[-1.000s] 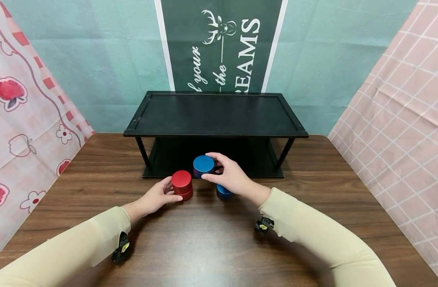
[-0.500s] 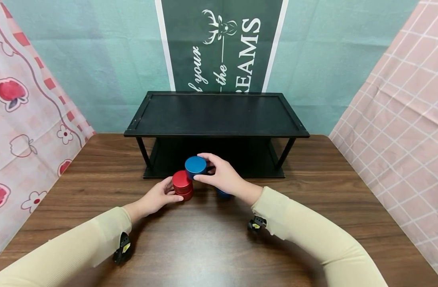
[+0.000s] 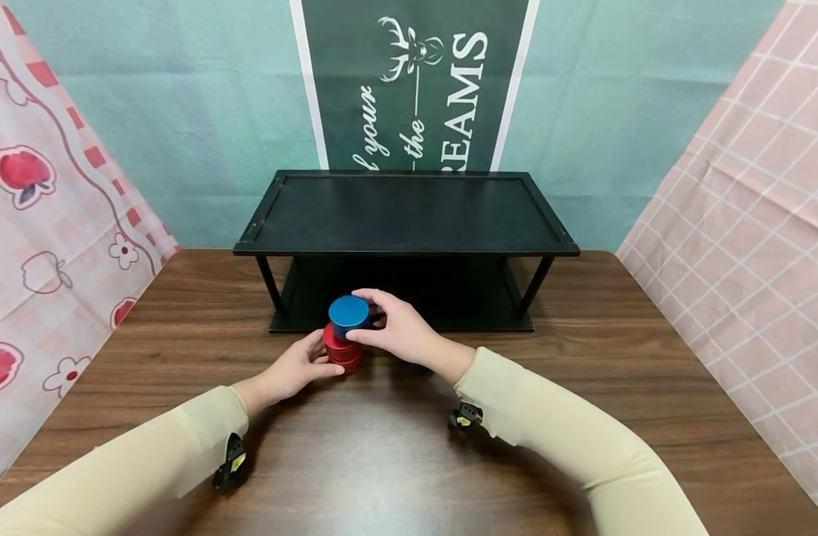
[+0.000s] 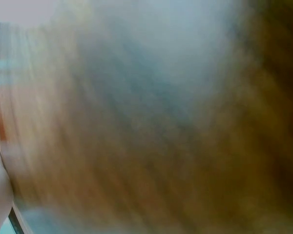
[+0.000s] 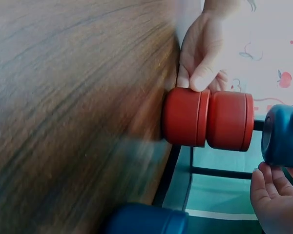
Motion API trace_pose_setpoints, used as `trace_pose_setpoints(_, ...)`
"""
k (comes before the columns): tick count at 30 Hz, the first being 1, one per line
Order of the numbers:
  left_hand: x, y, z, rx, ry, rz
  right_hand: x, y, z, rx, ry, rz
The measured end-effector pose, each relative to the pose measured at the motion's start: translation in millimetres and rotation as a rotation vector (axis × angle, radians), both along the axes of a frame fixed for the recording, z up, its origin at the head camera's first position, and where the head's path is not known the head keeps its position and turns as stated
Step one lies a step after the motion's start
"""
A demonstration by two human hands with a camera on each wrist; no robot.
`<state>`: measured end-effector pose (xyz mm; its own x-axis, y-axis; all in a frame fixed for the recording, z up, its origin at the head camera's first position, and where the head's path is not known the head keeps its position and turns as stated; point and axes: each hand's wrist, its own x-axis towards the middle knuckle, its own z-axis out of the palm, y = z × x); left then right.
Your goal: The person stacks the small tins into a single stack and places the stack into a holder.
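Two red round tins are stacked on the table, the upper red tin (image 3: 342, 350) squarely on the lower red tin (image 5: 183, 117). My left hand (image 3: 289, 370) holds the lower one from the left, thumb at its front and fingers behind. Just above the stack, my right hand (image 3: 403, 332) grips a blue round tin (image 3: 348, 312) between thumb and fingers. A narrow gap between the blue tin and the upper red tin shows in the right wrist view. A second blue tin (image 5: 147, 219) stands on the table, mostly hidden behind my right hand in the head view.
A black two-level rack (image 3: 409, 216) stands directly behind the tins, its lower shelf (image 3: 482, 316) close to my right hand. The brown wooden table (image 3: 382, 447) stretches toward me. Cloths hang behind and at both sides. Most of the left wrist view is blurred.
My right hand has carried the blue tin leftward, from beside the red stack to over it. The second blue tin has become mostly covered by that hand. My left hand has stayed in place.
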<state>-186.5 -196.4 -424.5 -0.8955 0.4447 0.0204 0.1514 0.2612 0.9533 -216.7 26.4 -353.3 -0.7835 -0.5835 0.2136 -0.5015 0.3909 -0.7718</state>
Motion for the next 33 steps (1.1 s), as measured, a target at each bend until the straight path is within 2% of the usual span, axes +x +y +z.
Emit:
trace_pose_setpoints(8,-0.2,0.9,0.1,0.008,-0.006,-0.002,-0.7,-7.1,-2.9,-0.001,-0.019,0.017)
trace_pose_setpoints(15,-2.3,2.7,-1.9,0.020,0.024,-0.019,1.0,-8.2,-5.2,0.031,-0.022,0.026)
trace_pose_setpoints(33,-1.9,1.3,-1.7,0.018,0.010,-0.010,-0.2,-8.5,-8.0,0.050,-0.031,0.038)
